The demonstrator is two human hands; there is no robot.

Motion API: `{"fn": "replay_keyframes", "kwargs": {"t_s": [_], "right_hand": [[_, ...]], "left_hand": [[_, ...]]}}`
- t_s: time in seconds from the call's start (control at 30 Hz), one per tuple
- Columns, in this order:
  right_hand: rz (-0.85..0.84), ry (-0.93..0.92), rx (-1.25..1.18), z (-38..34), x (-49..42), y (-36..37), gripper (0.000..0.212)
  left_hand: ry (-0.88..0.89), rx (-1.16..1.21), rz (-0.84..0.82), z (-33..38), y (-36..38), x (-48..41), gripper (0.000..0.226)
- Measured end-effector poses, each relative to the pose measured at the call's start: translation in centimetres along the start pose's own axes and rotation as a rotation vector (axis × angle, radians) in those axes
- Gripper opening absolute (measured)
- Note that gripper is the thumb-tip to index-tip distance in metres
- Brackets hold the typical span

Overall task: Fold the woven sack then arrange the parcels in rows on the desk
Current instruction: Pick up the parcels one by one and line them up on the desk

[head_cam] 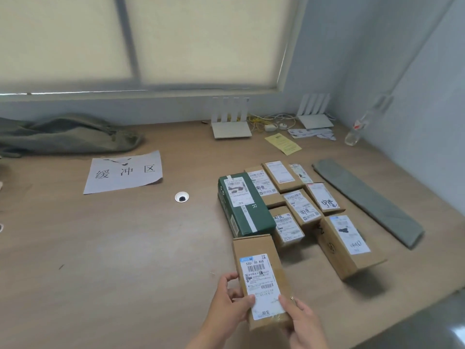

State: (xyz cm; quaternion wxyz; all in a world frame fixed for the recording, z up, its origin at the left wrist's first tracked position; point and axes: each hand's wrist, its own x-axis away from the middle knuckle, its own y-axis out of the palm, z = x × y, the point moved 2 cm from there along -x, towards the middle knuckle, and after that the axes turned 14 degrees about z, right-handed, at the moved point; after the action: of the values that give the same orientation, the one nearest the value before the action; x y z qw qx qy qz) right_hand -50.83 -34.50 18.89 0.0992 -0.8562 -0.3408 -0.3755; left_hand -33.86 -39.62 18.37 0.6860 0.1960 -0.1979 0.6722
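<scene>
- Cardboard parcel (261,280) with a white label on top was nearest, held at its near end by both hands over the table (125,248); I could not tell whether its far end touched the table.
- Left hand (230,301) gripped the left edge, its fingers (227,278) curled beside the parcel and the thumb pressed on the label. Right hand (303,321) pinched the near right corner, thumb on top, the other fingers hidden below.
- To do this step well, I think the parcel should go down label up, its long side parallel to the green box (244,205) and close in front of it, so the row runs straight. Both hands should let go only once it lies flat.
- Other parcels (302,210) lay in rows behind, touching or just beside each other.
- Woven sack (367,200) lay farther right as a long folded strip, apart from the parcels, so the folding seemed done.
</scene>
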Motion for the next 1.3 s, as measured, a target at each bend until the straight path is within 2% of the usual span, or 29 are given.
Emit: {"fn": "replay_keyframes", "kwargs": {"t_s": [0.13,0.3,0.37,0.43,0.5,0.57,0.63,0.8,0.9,0.97,1.1,1.17,1.3], "right_hand": [[0.153,0.019,0.024,-1.5,-2.9,-5.5,0.019],[0.364,0.001,0.055,-2.6,-7.0,-10.6,0.010],[0.440,-0.008,0.064,-2.7,-9.0,-11.9,0.009],[0.515,-0.021,0.070,-2.2,-11.5,-13.2,0.016],[0.550,-0.047,0.117,-1.8,-13.6,-13.9,0.019],[0.581,-0.053,0.117,-1.7,-14.9,-14.0,0.013],[0.624,-0.077,0.111,-2.0,-15.7,-13.7,0.020],[0.631,-0.171,0.065,-3.5,-16.5,-12.7,0.021],[0.651,-0.168,0.003,-3.5,-17.4,-12.5,0.051],[0.646,-0.161,-0.026,-3.2,-17.6,-12.4,0.059],[0.666,-0.219,-0.039,-3.8,-15.6,-11.9,0.058],[0.656,-0.288,-0.031,-4.5,-14.0,-11.4,0.050],[0.475,-0.325,-0.050,-5.7,-11.0,-9.0,0.032]], "left_hand": [[0.002,-0.119,-0.065,-2.3,6.4,-0.7,0.049],[-0.006,-0.307,-0.034,-4.9,13.4,-2.2,0.054],[-0.011,-0.318,-0.031,-5.8,15.8,-3.0,0.050],[-0.024,-0.322,-0.020,-6.7,17.8,-4.0,0.047],[-0.013,-0.337,0.014,-7.3,19.2,-4.9,0.048],[0.011,-0.377,0.040,-7.3,20.3,-5.6,0.049],[0.062,-0.434,0.072,-7.3,21.3,-6.4,0.049],[0.135,-0.476,0.116,-6.8,22.9,-7.6,0.047],[0.150,-0.465,0.124,-6.4,23.3,-8.3,0.048],[0.149,-0.451,0.128,-6.4,23.4,-8.6,0.048],[0.124,-0.441,0.097,-6.2,23.0,-8.6,0.053],[0.097,-0.408,0.071,-5.8,22.4,-8.3,0.054],[0.104,-0.313,0.080,-3.9,19.6,-7.1,0.039]]}}
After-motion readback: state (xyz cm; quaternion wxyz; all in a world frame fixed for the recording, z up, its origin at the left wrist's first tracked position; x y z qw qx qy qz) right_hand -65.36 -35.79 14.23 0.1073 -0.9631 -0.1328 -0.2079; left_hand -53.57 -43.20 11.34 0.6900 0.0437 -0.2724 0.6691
